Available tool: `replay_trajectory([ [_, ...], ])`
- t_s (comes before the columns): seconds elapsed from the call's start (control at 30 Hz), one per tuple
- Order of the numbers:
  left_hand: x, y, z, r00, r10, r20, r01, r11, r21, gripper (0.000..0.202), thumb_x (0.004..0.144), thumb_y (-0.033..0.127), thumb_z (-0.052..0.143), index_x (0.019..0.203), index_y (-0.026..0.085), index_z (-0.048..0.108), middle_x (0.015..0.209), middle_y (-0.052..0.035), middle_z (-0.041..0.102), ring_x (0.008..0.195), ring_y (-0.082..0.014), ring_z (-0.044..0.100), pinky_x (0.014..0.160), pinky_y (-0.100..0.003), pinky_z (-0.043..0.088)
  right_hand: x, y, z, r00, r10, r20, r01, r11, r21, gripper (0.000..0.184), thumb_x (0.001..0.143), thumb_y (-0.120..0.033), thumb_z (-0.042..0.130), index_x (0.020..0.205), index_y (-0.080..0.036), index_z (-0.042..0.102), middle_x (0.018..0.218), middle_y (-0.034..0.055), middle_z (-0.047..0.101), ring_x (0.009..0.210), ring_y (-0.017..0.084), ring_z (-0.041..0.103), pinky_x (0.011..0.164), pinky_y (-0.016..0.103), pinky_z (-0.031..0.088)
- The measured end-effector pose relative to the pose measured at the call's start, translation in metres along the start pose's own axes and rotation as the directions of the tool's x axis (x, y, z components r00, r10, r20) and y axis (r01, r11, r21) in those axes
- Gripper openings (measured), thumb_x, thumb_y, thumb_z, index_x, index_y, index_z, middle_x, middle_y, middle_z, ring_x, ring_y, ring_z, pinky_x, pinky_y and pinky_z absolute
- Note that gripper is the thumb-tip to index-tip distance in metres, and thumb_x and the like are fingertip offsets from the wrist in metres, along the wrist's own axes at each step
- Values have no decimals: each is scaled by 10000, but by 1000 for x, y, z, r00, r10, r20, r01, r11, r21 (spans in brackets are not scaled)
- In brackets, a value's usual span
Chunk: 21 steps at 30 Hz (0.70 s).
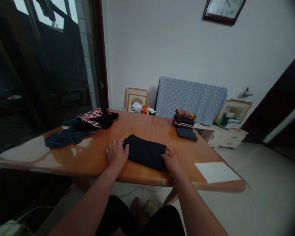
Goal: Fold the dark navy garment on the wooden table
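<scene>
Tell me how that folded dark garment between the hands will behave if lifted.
The folded dark garment is probably floppy: it lies flat and soft-edged. Likely light, and its folds may fall open unless supported. On the glossy table it should slide readily.

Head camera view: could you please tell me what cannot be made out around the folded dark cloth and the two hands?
- Folded dark cloth: its type is unclear, dim light and dark fabric hide the details.
- Left hand: fingertips tuck at the cloth's edge, so the grip is uncertain.
- Right hand: fingertips merge with the cloth's dark corner.
- Clothes pile: number of pieces unclear, they overlap.
- Wall clock: cut off by the top edge.
</scene>
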State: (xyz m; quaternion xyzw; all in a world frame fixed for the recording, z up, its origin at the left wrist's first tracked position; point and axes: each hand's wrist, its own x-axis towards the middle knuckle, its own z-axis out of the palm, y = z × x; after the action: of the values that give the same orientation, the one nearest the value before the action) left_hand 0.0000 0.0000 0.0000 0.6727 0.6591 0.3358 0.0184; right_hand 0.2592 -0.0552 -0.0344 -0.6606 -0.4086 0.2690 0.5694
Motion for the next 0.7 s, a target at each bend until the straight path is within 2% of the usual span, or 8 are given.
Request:
replay_trajectory([
  [0.07, -5, 7, -1, 986, 158, 45, -155, 986, -61, 327, 966, 347, 444, 1238, 229, 580, 1307, -106, 586, 1254, -275, 493, 1071, -421, 364, 0, -1, 1, 1000, 24, 20, -25, 999, 26, 689, 677, -287, 621, 1345, -135, 544, 674, -13, 643, 554, 173, 574, 512, 264, 431],
  [0.13, -10, 14, 3, 940, 325, 104, -309, 939, -150, 297, 972, 319, 444, 1204, 224, 603, 1258, -91, 607, 1202, -244, 524, 1057, -375, 383, 0, -1, 1, 999, 44, 32, -46, 998, 50, 709, 678, -293, 630, 1361, -133, 524, 654, -24, 620, 526, 164, 554, 479, 255, 406],
  [0.23, -18, 21, 11, 863, 458, 213, -415, 883, -219, 273, 954, 340, 499, 1161, 231, 640, 1197, -80, 631, 1138, -245, 548, 1008, -376, 409, -1, 0, 1, 996, 62, 56, -67, 994, 82, 718, 689, -304, 635, 1374, -136, 504, 633, -33, 598, 517, 162, 548, 463, 246, 392],
  [0.37, -25, 22, 19, 832, 475, 287, -437, 880, -187, 287, 928, 400, 552, 1152, 258, 661, 1201, -70, 634, 1136, -272, 535, 954, -401, 414, -3, -3, 0, 995, 80, 54, -84, 993, 79, 734, 692, -301, 653, 1385, -126, 488, 629, -35, 602, 522, 159, 559, 478, 240, 408],
  [0.7, -29, 20, 23, 830, 502, 243, -474, 865, -167, 369, 895, 530, 577, 1174, 308, 672, 1205, -59, 619, 1140, -296, 509, 923, -434, 396, -5, -7, 0, 996, 88, 19, -89, 995, 50, 685, 743, -313, 664, 1383, -124, 507, 676, -9, 642, 537, 160, 583, 492, 246, 438],
])
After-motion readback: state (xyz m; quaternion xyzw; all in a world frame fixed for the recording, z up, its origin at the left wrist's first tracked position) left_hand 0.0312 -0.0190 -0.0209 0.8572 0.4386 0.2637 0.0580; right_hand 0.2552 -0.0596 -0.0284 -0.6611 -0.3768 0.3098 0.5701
